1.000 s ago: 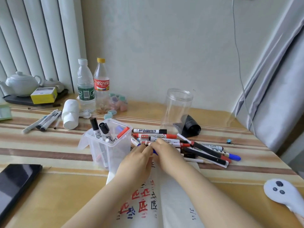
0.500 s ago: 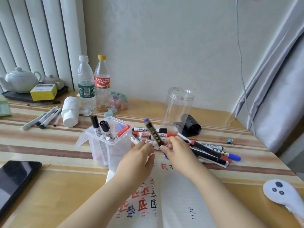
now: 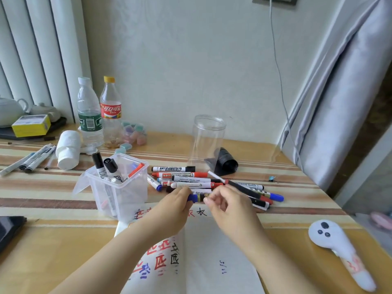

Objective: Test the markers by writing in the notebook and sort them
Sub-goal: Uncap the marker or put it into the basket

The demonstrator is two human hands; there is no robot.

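Striped cloth covers the table (image 3: 53,240), which stands against a pale wall with a grey curtain to the right. Over the open notebook (image 3: 212,251), the left hand (image 3: 169,211) curls its fingers (image 3: 184,193) round the blue cap end of a marker (image 3: 198,197), while the right hand (image 3: 230,206) pinches the dark barrel just beside it, so the marker lies level between the two hands, above the top edge of the page. My reading is that the cap is about to be pulled off for a test stroke.

Behind the hands lies the pile of loose markers (image 3: 212,180), and to their left stands a clear plastic bin (image 3: 118,185) with several markers upright in it (presumably those already sorted). A tall clear jar (image 3: 207,141) waits empty behind the pile.

Risks as I judge them: a stiff cap giving way suddenly could jerk the hands apart, knocking the pile into rolling or tipping the light bin. A bare tip could also smear the fingers or the cloth.
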